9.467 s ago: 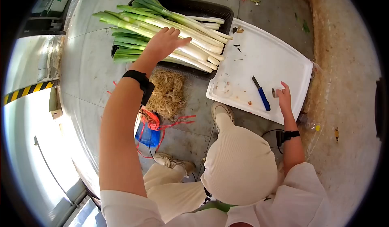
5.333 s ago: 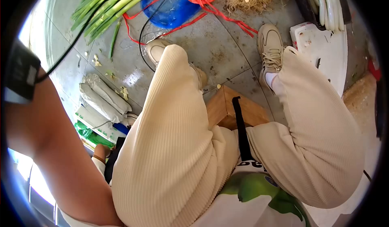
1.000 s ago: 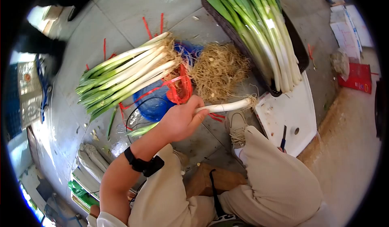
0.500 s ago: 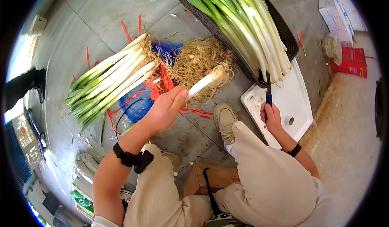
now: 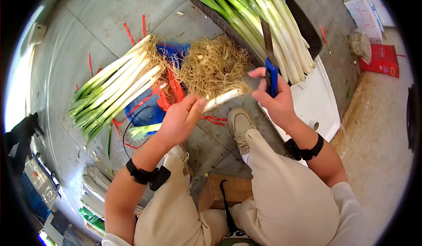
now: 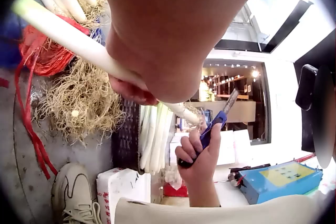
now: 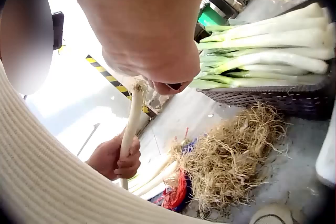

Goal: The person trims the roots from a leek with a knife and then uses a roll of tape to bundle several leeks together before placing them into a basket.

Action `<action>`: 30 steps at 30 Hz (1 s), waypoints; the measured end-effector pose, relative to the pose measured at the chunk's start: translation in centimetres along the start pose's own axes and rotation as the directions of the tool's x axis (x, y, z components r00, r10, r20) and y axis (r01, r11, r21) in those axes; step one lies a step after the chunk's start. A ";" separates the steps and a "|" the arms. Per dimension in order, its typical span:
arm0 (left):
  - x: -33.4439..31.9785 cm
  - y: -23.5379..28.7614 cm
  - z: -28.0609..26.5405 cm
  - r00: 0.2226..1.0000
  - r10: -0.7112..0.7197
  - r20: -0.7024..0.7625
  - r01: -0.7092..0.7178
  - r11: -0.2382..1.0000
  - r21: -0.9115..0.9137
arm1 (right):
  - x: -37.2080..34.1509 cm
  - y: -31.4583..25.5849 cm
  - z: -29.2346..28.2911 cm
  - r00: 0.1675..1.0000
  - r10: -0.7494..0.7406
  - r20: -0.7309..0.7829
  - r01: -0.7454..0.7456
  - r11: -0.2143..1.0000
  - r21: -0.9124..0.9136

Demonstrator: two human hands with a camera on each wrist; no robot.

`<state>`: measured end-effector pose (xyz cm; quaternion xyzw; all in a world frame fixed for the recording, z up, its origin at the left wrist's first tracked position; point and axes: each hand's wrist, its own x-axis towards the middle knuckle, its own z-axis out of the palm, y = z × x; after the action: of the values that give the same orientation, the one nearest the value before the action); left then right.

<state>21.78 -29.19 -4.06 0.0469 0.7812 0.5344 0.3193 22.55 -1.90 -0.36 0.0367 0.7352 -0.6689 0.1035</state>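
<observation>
My left hand point(image 5: 180, 118) grips a long leek point(image 5: 222, 97) by its white shaft. The green end trails to the left, and the root end points right, towards my other hand. In my right hand point(image 5: 281, 103) is a knife point(image 5: 271, 76) with a blue handle, its blade pointing up and away from me, close beside the roots. The left wrist view shows the right fingers curled round the handle point(image 6: 210, 132). From the right wrist, the leek point(image 7: 132, 119) stands upright in the left fist, roots near the right hand, which hides most of the knife.
A heap of cut roots point(image 5: 215, 63) lies ahead on the floor. To its left is a bundle of leeks with roots point(image 5: 116, 87) by a blue bag point(image 5: 143, 112). Trimmed leeks point(image 5: 285, 35) fill a dark basket point(image 5: 211, 13); a white foam lid point(image 5: 323, 92) bears a tape roll point(image 5: 314, 125).
My left hand, earlier over the basket, has taken hold of a leek. My right hand has picked up the knife from the lid and brought it left to the leek's root end.
</observation>
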 end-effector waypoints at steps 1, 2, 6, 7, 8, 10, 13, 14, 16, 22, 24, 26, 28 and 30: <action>-0.3 0.0 0.3 1.000 0.010 0.003 -0.010 0.999 0.040 | 0.2 -0.6 0.1 1.000 0.006 0.001 -0.006 1.000 0.003; -0.4 -0.6 0.7 0.997 0.072 -0.016 -0.071 0.996 0.049 | 0.5 -1.3 0.2 0.995 0.074 0.073 -0.069 0.995 -0.073; -1.1 -0.7 0.9 0.997 0.051 0.057 -0.059 0.987 0.147 | 1.2 -3.5 0.6 0.973 0.165 0.161 -0.088 0.910 -0.405; -1.2 -0.4 0.9 0.998 0.018 0.063 -0.028 0.988 0.154 | 1.3 -3.7 0.7 0.975 0.135 0.176 -0.017 0.838 -0.545; -1.3 -0.4 1.0 0.998 -0.015 0.068 0.004 0.987 0.159 | 1.3 -3.0 0.7 0.983 0.056 0.173 0.059 0.801 -0.596; -1.3 -1.1 1.2 0.998 -0.023 0.061 0.013 0.987 0.158 | 1.1 -1.8 0.8 0.975 -0.053 0.217 0.181 0.755 -0.630; -1.3 -1.2 1.4 0.998 -0.022 0.062 0.010 0.982 0.187 | 1.3 -2.5 1.2 0.962 -0.028 0.271 0.215 0.687 -0.694; -1.3 -1.1 1.5 0.997 -0.019 0.074 0.003 0.976 0.216 | 1.4 -3.0 1.4 0.957 0.109 0.268 0.128 0.671 -0.730; -1.4 -1.1 1.6 0.997 0.009 0.080 -0.030 0.966 0.256 | 1.9 -3.2 1.7 0.942 0.191 0.277 0.089 0.654 -0.751; -1.5 -2.1 1.7 0.986 0.106 0.125 -0.144 0.923 0.357 | 4.2 -4.4 2.4 0.841 0.465 0.277 -0.034 0.555 -0.831; -1.6 -2.4 1.9 0.983 0.112 0.144 -0.160 0.912 0.377 | 4.4 -4.4 2.4 0.834 0.489 0.257 -0.093 0.584 -0.807; -1.6 -2.8 2.1 0.972 0.178 0.151 -0.225 0.883 0.412 | 4.7 -3.7 2.2 0.851 0.458 0.256 -0.167 0.700 -0.695; -1.7 -2.9 2.1 0.971 0.210 0.117 -0.239 0.889 0.391 | 4.7 -3.7 1.9 0.875 0.431 0.222 -0.168 0.700 -0.695; -1.7 -2.5 2.0 0.966 0.243 0.087 -0.258 0.893 0.369 | 4.8 -2.5 0.9 0.908 0.381 0.173 -0.184 0.736 -0.652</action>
<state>24.88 -29.38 -5.92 0.2179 0.8505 0.4096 0.2479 17.53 -3.49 1.07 0.0128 0.8754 -0.3625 0.3195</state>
